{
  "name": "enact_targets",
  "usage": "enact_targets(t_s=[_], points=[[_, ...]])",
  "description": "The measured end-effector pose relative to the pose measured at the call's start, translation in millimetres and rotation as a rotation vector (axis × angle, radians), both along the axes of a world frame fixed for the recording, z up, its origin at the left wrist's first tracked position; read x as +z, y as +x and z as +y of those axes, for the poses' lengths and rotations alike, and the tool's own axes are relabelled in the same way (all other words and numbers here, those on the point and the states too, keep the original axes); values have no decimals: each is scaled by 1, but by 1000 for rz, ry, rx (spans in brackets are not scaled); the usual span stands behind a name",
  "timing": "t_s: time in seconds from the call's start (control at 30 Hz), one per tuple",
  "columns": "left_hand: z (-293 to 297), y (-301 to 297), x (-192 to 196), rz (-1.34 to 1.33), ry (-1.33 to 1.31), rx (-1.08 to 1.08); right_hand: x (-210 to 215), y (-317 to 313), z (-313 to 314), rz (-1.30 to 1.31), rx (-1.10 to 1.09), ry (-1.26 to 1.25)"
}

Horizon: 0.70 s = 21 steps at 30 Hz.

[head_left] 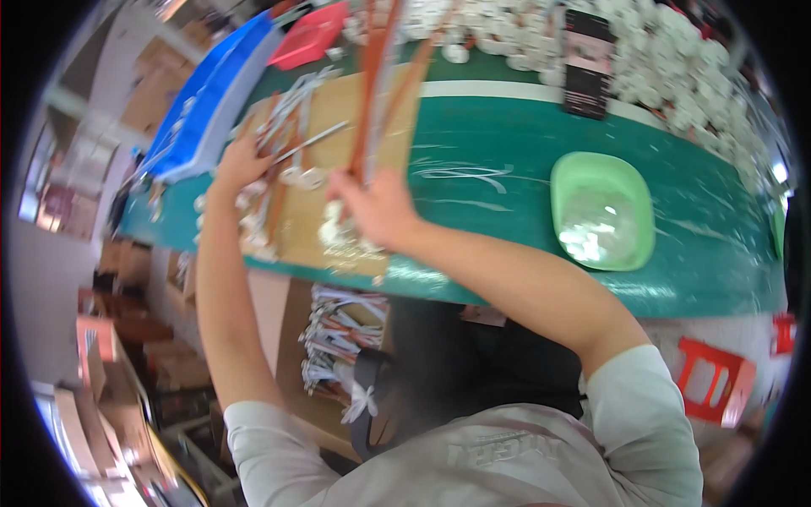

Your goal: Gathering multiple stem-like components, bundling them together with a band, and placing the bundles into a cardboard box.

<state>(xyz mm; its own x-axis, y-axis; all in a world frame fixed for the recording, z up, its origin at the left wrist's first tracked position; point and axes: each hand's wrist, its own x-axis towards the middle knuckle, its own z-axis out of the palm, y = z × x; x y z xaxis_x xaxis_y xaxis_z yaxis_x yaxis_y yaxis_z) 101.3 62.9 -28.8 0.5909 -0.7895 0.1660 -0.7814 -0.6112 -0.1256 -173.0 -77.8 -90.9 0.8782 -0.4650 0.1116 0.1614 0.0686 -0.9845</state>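
Note:
My right hand (376,207) is closed around a bundle of long orange and white wires (372,93), which stands up from the fist and blurs toward the top. White end pieces (334,224) show below that fist, over a brown cardboard sheet (393,152). On the left, my left hand (241,165) is bent over a heap of orange and grey wires (291,110), its fingers closed on some of them. A thin grey rod (317,141) lies slanted close to the left thumb; whether the hand touches it I cannot tell.
A pale green basin (562,215) holding clear material stands on the green table (481,139). White round parts (676,76) are heaped along the back, near a dark phone-like slab (587,93). Blue tray (198,101) and red tray (308,38) stand back left. An open box (291,346) of wires sits below.

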Motion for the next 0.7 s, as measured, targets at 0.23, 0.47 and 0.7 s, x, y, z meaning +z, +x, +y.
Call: enact_targets(t_s=[0.23,0.47,0.7], points=[[-25,41,-21,-67,87,185,2,3,5,-100,-30,-32],[-21,66,-17,-19,129,228,5,-6,3,-114,-16,-67],[-20,37,34,71,234,258,12,-11,-2,-49,57,-28]])
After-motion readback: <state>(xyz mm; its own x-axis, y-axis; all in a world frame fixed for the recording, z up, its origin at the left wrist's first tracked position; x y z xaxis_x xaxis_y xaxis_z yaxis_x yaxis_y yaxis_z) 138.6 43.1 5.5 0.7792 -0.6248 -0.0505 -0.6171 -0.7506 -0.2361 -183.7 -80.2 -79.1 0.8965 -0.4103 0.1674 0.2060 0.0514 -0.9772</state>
